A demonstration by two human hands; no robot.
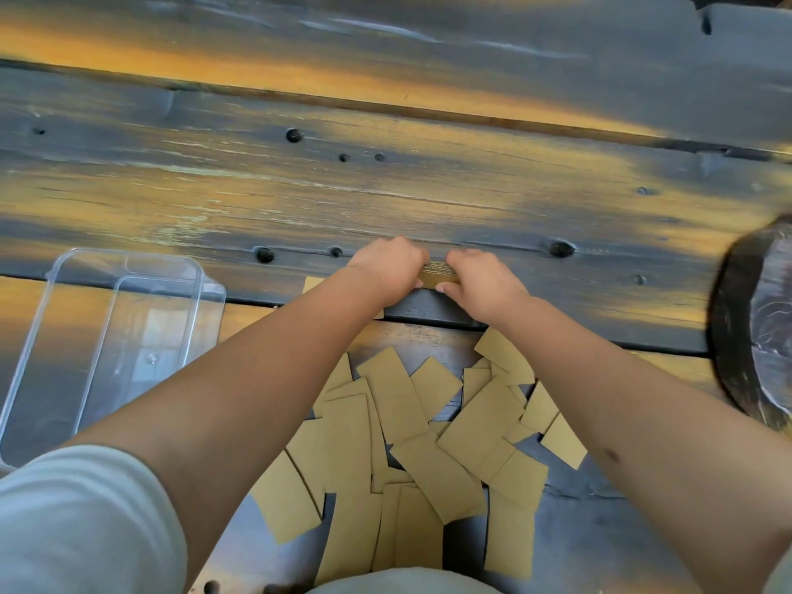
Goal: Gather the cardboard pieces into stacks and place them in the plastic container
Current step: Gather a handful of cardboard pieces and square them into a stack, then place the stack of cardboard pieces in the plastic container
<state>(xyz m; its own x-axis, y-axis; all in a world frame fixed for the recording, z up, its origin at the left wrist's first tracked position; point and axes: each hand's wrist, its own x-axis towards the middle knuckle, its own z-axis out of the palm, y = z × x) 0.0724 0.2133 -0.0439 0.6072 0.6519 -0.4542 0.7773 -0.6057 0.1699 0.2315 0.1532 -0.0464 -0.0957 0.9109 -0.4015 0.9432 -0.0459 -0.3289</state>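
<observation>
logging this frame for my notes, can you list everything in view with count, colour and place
stack of cardboard pieces: one, tan-brown, on edge on the table, pressed between both hands
loose cardboard pieces: many, too overlapped to count, tan, scattered between the forearms
plastic container: one, clear, near left, nothing visible inside
wooden table: one, dark grey with orange patches, fills the view
dark round object: one, blackish, right edge, cut off
left hand: fingers closed on the stack's left end
right hand: fingers closed on the stack's right end
sleeve: light grey, near left
</observation>
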